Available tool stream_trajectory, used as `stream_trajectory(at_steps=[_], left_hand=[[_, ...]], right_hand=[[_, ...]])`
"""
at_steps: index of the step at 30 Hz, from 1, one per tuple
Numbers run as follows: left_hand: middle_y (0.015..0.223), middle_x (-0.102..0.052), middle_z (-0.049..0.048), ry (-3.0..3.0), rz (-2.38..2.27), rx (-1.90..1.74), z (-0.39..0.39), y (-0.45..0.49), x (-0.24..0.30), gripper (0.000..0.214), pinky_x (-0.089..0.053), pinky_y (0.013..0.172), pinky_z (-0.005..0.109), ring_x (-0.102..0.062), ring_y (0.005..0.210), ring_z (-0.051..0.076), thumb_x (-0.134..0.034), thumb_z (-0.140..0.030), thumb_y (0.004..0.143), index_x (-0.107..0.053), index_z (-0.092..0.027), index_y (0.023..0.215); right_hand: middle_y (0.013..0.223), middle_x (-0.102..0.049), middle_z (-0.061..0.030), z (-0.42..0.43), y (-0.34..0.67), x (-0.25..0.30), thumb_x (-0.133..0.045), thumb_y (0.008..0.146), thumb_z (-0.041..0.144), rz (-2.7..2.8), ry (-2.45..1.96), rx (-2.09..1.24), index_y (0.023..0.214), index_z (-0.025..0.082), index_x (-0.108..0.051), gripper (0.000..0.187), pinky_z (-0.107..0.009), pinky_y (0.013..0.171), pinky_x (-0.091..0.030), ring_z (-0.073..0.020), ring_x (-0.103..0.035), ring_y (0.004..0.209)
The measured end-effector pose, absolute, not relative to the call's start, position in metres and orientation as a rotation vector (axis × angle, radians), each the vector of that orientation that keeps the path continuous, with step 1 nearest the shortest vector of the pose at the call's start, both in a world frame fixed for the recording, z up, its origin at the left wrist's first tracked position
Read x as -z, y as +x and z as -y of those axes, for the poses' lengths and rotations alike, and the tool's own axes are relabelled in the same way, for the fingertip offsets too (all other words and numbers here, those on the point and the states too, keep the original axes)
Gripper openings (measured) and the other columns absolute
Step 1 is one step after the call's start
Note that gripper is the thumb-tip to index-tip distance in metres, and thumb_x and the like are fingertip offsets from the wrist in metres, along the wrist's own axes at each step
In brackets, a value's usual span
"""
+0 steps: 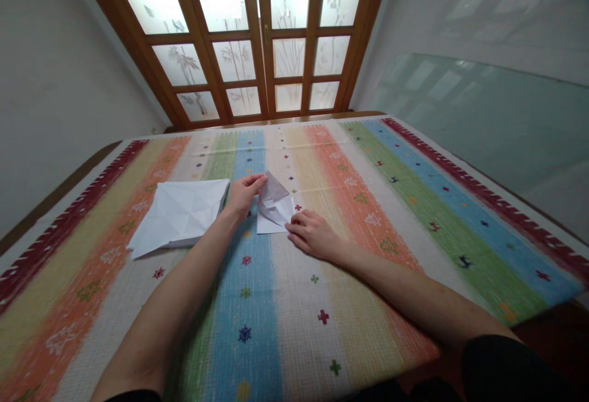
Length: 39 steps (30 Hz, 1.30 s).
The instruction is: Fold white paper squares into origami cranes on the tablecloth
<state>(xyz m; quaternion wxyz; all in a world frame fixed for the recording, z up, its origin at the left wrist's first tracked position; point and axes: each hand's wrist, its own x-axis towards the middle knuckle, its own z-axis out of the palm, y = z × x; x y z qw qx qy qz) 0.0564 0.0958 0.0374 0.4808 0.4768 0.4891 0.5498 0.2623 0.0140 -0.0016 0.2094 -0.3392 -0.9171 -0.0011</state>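
Note:
A small folded sheet of white paper (275, 208) lies on the striped tablecloth near the table's middle, with one flap raised. My left hand (246, 193) pinches the raised upper corner of that flap between thumb and fingers. At the paper's lower right, my right hand (313, 233) has its fingers curled against the edge, thumb and fingertips closed on the corner. Left of my left forearm sits a stack of white paper (181, 212), its top sheet creased and one corner jutting out at the lower left.
The tablecloth (368, 304), striped in several colours, covers the table. Beyond the far edge stand wooden doors (262, 40) with frosted panes. A pale wall (59, 70) rises on the left, and a greenish glass panel (483, 126) leans along the right.

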Motion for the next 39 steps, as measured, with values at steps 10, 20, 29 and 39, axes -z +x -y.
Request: stream_trajectory(at_steps=[10, 20, 29, 39], left_hand=[[0.070, -0.072, 0.0047, 1.092, -1.239, -1.352, -0.091, 0.065, -0.036, 0.030, -0.048, 0.066, 0.028, -0.060, 0.066, 0.016, -0.085, -0.039, 0.049, -0.075, -0.017, 0.068], [0.069, -0.072, 0.0033, 1.169, -1.316, -1.489, -0.091, 0.074, -0.036, 0.023, -0.048, 0.063, 0.026, -0.060, 0.063, 0.014, -0.079, -0.033, 0.058, -0.075, -0.015, 0.073], [0.067, -0.070, 0.0023, 1.373, -1.479, -1.645, -0.090, 0.075, -0.035, 0.015, -0.045, 0.059, 0.025, -0.059, 0.060, 0.014, -0.073, -0.029, 0.065, -0.076, -0.017, 0.074], [0.064, -0.068, 0.0019, 1.256, -1.425, -1.669, -0.093, 0.072, -0.028, 0.014, -0.046, 0.059, 0.025, -0.058, 0.058, 0.013, -0.075, -0.027, 0.061, -0.073, -0.016, 0.069]], right_hand=[[0.093, -0.064, -0.0092, -0.014, 0.262, 0.001, -0.048, 0.096, 0.030, 2.563, -0.942, 0.016, 0.095, 0.016, -0.068, 0.025, -0.037, 0.083, -0.043, -0.0215, -0.052, 0.087], [0.093, -0.064, -0.0093, -0.014, 0.262, 0.002, -0.049, 0.095, 0.030, 2.560, -0.947, 0.020, 0.095, 0.016, -0.069, 0.024, -0.037, 0.084, -0.043, -0.0215, -0.052, 0.087], [0.092, -0.064, -0.0092, -0.015, 0.262, 0.002, -0.050, 0.094, 0.030, 2.549, -0.930, 0.025, 0.094, 0.016, -0.069, 0.023, -0.037, 0.083, -0.044, -0.0218, -0.053, 0.086], [0.092, -0.064, -0.0094, -0.014, 0.263, 0.001, -0.049, 0.095, 0.030, 2.558, -0.935, 0.022, 0.095, 0.016, -0.069, 0.024, -0.037, 0.082, -0.044, -0.0215, -0.053, 0.086]])
